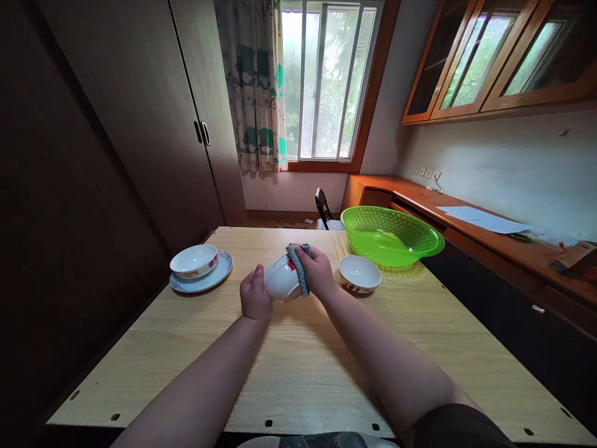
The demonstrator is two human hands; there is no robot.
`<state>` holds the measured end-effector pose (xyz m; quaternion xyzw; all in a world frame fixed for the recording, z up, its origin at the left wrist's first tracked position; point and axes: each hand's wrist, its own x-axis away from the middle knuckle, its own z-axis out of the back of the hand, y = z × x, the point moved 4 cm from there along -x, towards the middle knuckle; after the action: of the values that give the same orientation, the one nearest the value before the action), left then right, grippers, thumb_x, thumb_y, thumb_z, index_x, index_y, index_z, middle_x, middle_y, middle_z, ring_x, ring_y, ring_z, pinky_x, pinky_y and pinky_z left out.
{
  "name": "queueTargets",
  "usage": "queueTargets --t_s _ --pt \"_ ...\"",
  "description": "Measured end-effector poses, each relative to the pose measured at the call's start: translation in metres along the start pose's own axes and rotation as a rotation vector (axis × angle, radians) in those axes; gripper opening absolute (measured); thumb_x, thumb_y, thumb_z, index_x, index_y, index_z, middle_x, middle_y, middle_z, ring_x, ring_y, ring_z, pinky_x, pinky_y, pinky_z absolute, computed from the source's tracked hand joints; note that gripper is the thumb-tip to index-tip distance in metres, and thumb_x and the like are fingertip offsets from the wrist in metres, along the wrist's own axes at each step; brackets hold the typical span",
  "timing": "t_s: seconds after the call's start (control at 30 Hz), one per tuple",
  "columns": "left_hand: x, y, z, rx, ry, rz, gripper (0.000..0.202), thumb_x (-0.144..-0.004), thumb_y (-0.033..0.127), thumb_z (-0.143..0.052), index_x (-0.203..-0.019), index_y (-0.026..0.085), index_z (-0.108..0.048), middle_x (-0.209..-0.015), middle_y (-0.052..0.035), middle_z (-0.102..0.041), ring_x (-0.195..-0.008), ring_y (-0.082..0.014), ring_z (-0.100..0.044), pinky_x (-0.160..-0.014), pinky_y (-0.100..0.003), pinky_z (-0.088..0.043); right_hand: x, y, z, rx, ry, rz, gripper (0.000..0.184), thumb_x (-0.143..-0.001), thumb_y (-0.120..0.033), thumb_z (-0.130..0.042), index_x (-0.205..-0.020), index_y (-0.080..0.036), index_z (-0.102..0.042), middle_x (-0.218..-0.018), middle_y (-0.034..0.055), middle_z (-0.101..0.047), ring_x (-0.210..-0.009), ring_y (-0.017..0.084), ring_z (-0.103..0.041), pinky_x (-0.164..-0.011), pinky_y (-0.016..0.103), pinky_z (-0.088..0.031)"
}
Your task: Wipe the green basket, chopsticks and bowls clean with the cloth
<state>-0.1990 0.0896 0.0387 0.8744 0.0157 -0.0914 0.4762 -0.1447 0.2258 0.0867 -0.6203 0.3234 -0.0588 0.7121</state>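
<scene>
A white bowl (281, 283) with a red mark is held tilted on its side above the middle of the wooden table (298, 367). My left hand (254, 296) grips the bowl from the left with closed fingers. My right hand (316, 269) presses a grey cloth (299, 266) against the bowl's right side and rim, fingers curled over the cloth.
At the left a white bowl (194, 260) sits on a plate (217, 275). Another white bowl (359, 274) stands to the right, beside a green plastic basket (390, 234). Chopsticks (339, 246) lie by the basket. A dark chair (322, 206) is beyond the table; a counter with papers (482, 218) runs along the right.
</scene>
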Motion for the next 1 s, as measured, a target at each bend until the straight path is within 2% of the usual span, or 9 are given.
queueTargets --t_s 0.07,0.17,0.3,0.4,0.47,0.57,0.73,1.0 --pt "-0.002 -0.003 -0.001 0.076 0.030 0.063 0.040 -0.067 0.049 -0.068 -0.055 0.015 -0.050 -0.050 0.0041 -0.050 -0.045 -0.0087 -0.045 -0.048 -0.023 -0.037 -0.003 0.005 0.002 -0.029 -0.001 -0.025 0.045 -0.079 -0.056 -0.056 -0.096 -0.017 -0.071 -0.091 0.0077 -0.072 -0.084 0.022 -0.065 -0.073 0.032 -0.049" --pt "-0.005 -0.008 -0.003 0.188 0.090 0.157 0.035 -0.065 0.045 -0.071 -0.063 0.014 -0.056 -0.055 0.0021 -0.058 -0.049 -0.0124 -0.055 -0.052 -0.024 -0.043 -0.006 0.007 0.006 -0.001 0.002 -0.027 0.043 -0.078 -0.057 -0.056 -0.082 -0.016 -0.069 -0.077 0.0043 -0.070 -0.073 0.019 -0.061 -0.065 0.029 -0.047" --pt "-0.006 -0.011 -0.009 0.327 0.065 0.331 0.030 -0.076 0.040 -0.062 -0.085 0.012 -0.066 -0.074 -0.0058 -0.070 -0.067 -0.0196 -0.066 -0.062 -0.029 -0.050 -0.007 0.006 0.011 0.072 0.026 0.001 0.043 -0.078 -0.058 -0.055 -0.068 -0.017 -0.064 -0.065 0.0013 -0.064 -0.065 0.017 -0.058 -0.060 0.027 -0.043" --pt "-0.005 -0.012 -0.012 0.391 0.059 0.432 0.033 -0.084 0.037 -0.050 -0.095 0.011 -0.068 -0.082 -0.0090 -0.072 -0.074 -0.0217 -0.068 -0.072 -0.033 -0.053 -0.006 0.006 0.013 0.112 0.030 0.051 0.041 -0.081 -0.056 -0.053 -0.076 -0.018 -0.068 -0.075 0.0030 -0.069 -0.075 0.020 -0.062 -0.068 0.030 -0.047" --pt "-0.007 -0.012 -0.012 0.436 0.054 0.463 0.033 -0.086 0.035 -0.048 -0.099 0.012 -0.068 -0.084 -0.0087 -0.072 -0.077 -0.0215 -0.068 -0.076 -0.034 -0.053 -0.005 0.006 0.012 0.124 0.028 0.128 0.039 -0.084 -0.053 -0.052 -0.090 -0.020 -0.072 -0.094 0.0052 -0.072 -0.091 0.022 -0.064 -0.080 0.033 -0.049" --pt "-0.012 -0.016 -0.011 0.508 0.011 0.477 0.032 -0.085 0.031 -0.048 -0.103 0.014 -0.068 -0.090 -0.0079 -0.072 -0.084 -0.0207 -0.068 -0.081 -0.033 -0.052 -0.001 0.003 0.010 0.169 0.019 0.266 0.037 -0.088 -0.048 -0.050 -0.104 -0.023 -0.071 -0.114 0.0070 -0.069 -0.109 0.023 -0.061 -0.096 0.039 -0.045" --pt "-0.017 -0.019 -0.010 0.494 0.003 0.482 0.031 -0.086 0.029 -0.046 -0.100 0.013 -0.069 -0.089 -0.0081 -0.072 -0.086 -0.0203 -0.068 -0.082 -0.032 -0.052 0.005 -0.007 0.006 0.286 -0.012 0.406 0.031 -0.090 -0.041 -0.051 -0.107 -0.026 -0.071 -0.119 0.0058 -0.067 -0.117 0.023 -0.057 -0.105 0.043 -0.039" --pt "-0.006 -0.020 -0.013 0.344 0.060 0.493 0.034 -0.088 0.032 -0.050 -0.107 0.008 -0.066 -0.088 -0.0101 -0.072 -0.073 -0.0196 -0.069 -0.073 -0.031 -0.054 0.005 -0.021 0.001 0.324 -0.089 0.285 0.027 -0.086 -0.040 -0.056 -0.100 -0.026 -0.074 -0.122 0.0062 -0.065 -0.117 0.023 -0.057 -0.102 0.042 -0.042"
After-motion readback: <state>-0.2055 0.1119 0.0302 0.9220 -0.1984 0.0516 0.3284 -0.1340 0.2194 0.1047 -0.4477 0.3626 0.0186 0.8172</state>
